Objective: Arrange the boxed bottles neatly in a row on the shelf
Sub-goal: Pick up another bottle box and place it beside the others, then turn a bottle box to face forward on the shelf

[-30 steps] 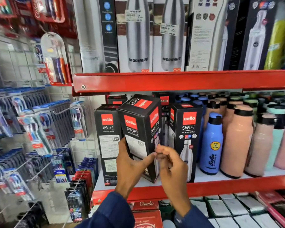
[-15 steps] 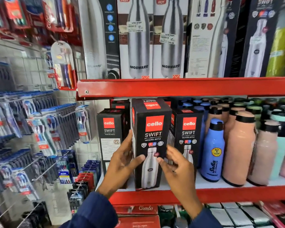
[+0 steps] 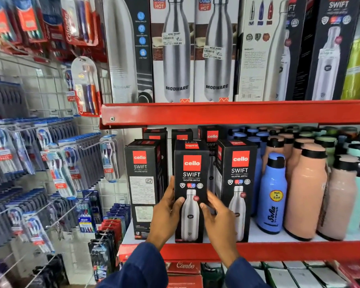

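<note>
Standing upright at the front of the red shelf (image 3: 279, 249), the middle box (image 3: 192, 175) sits between two matching black bottle boxes, the left box (image 3: 142, 179) just beside it and the right box (image 3: 236, 175) close against its other side. Both hands clasp it low down: the left hand (image 3: 166, 210) wraps its left edge with the thumb on the front, and the right hand (image 3: 218, 215) presses fingers on the front near its right edge. More black boxes (image 3: 211, 136) stand behind. A blue bottle (image 3: 271, 194) and a peach bottle (image 3: 306, 192) stand to the right. Toothbrush packs (image 3: 56, 169) hang on the left.
</note>
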`<state>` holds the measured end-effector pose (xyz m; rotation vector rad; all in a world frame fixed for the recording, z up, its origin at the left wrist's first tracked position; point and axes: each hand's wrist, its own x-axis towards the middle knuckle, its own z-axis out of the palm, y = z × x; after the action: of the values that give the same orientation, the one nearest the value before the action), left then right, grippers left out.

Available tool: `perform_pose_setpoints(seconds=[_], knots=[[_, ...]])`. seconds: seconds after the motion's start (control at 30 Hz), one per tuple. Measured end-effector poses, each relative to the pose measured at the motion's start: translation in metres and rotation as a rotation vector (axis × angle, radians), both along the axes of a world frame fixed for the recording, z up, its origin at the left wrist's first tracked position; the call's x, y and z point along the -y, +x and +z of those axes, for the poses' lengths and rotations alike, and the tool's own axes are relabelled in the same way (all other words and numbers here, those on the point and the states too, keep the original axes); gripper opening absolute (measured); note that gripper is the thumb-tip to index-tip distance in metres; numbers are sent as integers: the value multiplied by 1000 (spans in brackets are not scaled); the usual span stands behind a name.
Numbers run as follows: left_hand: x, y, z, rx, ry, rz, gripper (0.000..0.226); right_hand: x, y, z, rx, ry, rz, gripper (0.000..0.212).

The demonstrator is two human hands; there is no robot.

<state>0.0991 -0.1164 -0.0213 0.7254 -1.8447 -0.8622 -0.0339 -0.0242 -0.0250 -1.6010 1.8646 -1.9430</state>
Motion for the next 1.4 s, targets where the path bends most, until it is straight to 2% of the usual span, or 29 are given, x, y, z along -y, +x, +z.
perform_pose_setpoints(seconds=[0.3,0.47,0.57,0.63,0.67,0.77,0.9,0.97,1.03,1.1,1.27,1.4], knots=[[7,-6,1,136,1,94,62,20,-4,-2,-43,67,-74,49],[-10,5,2,157,66,87,64,9,-2,-2,-6,30,-107,47],[-27,27,4,102,-2,233,40,-7,12,2,34,-120,-137,35],[-34,44,9,-2,-98,400,14,-13,29,5,-1,-174,-110,32],[-33,52,13,-71,-129,472,10,-13,39,7,-17,-170,-62,33],[-20,66,21,-206,-127,581,24,2,72,12,-101,-58,122,42],[7,76,23,-109,51,509,63,39,102,12,-155,142,167,59],[16,80,21,-103,149,417,66,56,109,13,-164,195,117,66],[24,85,20,-115,227,303,58,67,113,16,-143,216,85,68],[34,91,16,-97,235,201,62,71,115,18,-100,198,44,63],[44,106,14,-63,166,74,96,65,122,13,-11,45,52,57],[59,120,12,-88,125,59,107,53,134,14,-76,-18,89,57]])
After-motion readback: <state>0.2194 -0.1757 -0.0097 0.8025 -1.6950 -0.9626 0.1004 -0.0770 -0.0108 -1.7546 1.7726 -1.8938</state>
